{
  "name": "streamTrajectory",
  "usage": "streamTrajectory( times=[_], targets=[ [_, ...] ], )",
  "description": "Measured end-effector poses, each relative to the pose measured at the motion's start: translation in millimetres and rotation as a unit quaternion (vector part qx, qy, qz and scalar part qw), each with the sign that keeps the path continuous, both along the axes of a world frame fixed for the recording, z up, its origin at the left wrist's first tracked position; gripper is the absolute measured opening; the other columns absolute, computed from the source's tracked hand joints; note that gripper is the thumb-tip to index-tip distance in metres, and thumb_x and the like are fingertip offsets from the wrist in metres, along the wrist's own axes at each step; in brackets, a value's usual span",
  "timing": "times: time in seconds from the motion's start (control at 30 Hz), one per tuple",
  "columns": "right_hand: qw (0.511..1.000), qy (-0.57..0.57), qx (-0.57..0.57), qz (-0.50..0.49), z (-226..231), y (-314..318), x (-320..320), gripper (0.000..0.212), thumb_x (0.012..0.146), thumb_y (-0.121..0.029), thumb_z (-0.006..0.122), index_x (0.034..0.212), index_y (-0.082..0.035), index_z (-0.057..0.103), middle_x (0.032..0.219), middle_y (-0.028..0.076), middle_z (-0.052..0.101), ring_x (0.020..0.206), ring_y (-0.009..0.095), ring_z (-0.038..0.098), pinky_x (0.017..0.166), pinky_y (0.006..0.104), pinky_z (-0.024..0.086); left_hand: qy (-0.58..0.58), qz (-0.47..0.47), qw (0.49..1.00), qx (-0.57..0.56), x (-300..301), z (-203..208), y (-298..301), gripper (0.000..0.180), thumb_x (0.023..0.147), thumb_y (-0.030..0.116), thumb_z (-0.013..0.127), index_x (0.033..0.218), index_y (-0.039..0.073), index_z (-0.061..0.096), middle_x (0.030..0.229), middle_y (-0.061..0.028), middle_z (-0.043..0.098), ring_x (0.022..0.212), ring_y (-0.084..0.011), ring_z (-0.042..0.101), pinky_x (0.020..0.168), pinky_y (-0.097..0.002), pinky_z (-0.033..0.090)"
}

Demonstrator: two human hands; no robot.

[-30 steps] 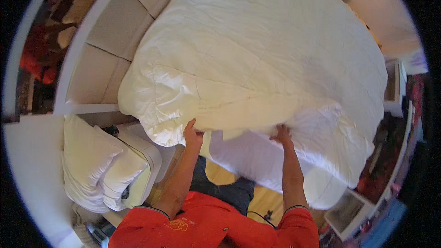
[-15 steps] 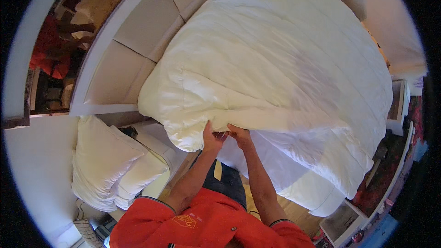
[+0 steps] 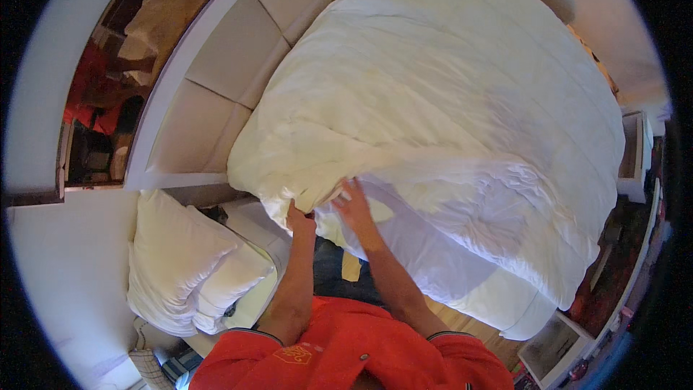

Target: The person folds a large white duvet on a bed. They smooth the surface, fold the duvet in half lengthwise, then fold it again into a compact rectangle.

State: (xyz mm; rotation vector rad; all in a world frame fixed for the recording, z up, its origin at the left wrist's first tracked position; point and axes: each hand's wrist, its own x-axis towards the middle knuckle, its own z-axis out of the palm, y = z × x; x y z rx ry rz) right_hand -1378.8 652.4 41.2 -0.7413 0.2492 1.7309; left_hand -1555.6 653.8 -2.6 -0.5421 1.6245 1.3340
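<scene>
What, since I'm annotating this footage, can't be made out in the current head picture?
All in the head view:
Left hand: its grip, partly hidden by the hand itself.
White duvet: far end, cut off by the top edge.
Dark object: its kind, partly hidden by pillows.

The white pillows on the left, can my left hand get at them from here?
Probably yes: the left hand is at the edge of the duvet, and nothing seems to block its way to the pillows.
</scene>
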Motion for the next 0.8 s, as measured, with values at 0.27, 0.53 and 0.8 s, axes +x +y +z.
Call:
streamTrajectory(
  times=[0.27, 0.53, 0.8],
  targets=[
    [0.982, -0.100, -0.081, 0.142, 20, 93, -42, 0.038, 0.088, -0.033, 0.068, 0.120, -0.014, 0.059, 0.112, 0.006, 0.066, 0.101, 0.023, 0.064, 0.089, 0.0424, 0.052, 0.302, -0.231, 0.897, 0.227, 13, 99, 75, 0.042, 0.091, 0.016, 0.064, 0.127, 0.003, 0.047, 0.108, -0.0117, 0.063, 0.078, -0.0186, 0.065, 0.047, -0.0300, 0.052],
    [0.987, -0.109, -0.087, 0.074, 19, 157, -38, 0.035, 0.093, -0.030, 0.061, 0.122, -0.011, 0.058, 0.113, 0.008, 0.066, 0.098, 0.024, 0.066, 0.081, 0.0430, 0.056, 0.431, -0.370, 0.798, 0.201, -50, 67, 120, 0.038, 0.091, 0.017, 0.069, 0.121, 0.001, 0.054, 0.113, -0.0095, 0.056, 0.095, -0.0178, 0.056, 0.077, -0.0318, 0.048],
    [0.925, -0.326, -0.147, 0.130, -3, 160, -35, 0.038, 0.091, -0.039, 0.065, 0.115, -0.010, 0.061, 0.100, 0.007, 0.066, 0.083, 0.020, 0.065, 0.065, 0.0350, 0.056, 0.373, -0.397, 0.789, 0.285, -96, 1, 186, 0.070, 0.076, 0.001, 0.078, 0.133, 0.003, 0.038, 0.121, -0.0160, 0.054, 0.101, -0.0213, 0.058, 0.074, -0.0348, 0.054]
  ],
)
